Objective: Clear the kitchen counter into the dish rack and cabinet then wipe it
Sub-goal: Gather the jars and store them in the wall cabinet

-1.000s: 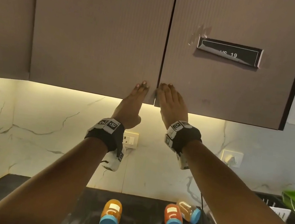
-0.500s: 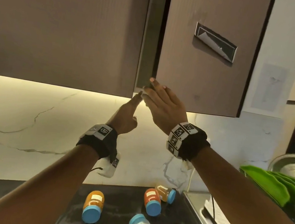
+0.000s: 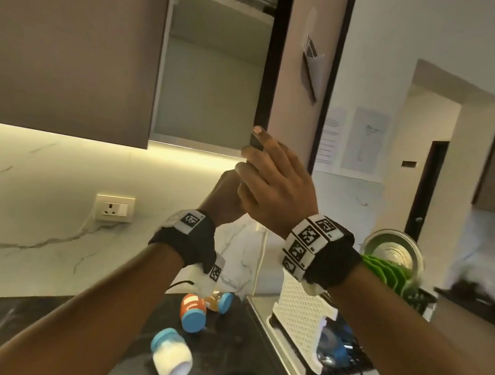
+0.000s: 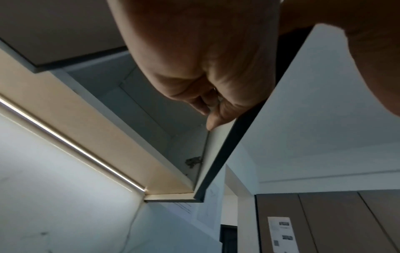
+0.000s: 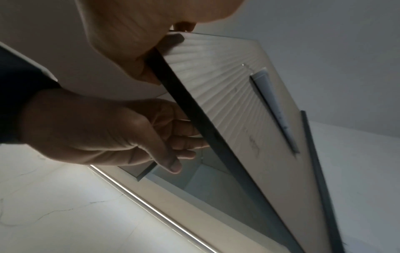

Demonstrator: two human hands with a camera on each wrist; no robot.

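The cabinet door (image 3: 304, 68) stands swung out to the right, edge-on above the worktop (image 3: 229, 372). The right hand (image 3: 275, 185) takes its lower corner in a curled grip; the left hand (image 3: 225, 198) hangs loosely curled just beside it, grasping nothing.

Wristbands (image 3: 312, 237): I see black-and-white square code markers, no words.
Wall papers (image 3: 364, 140): print too small for me to read.
Cabinet door label (image 3: 312, 66): edge-on, unreadable.
Jar labels (image 3: 191, 301): blank from here.
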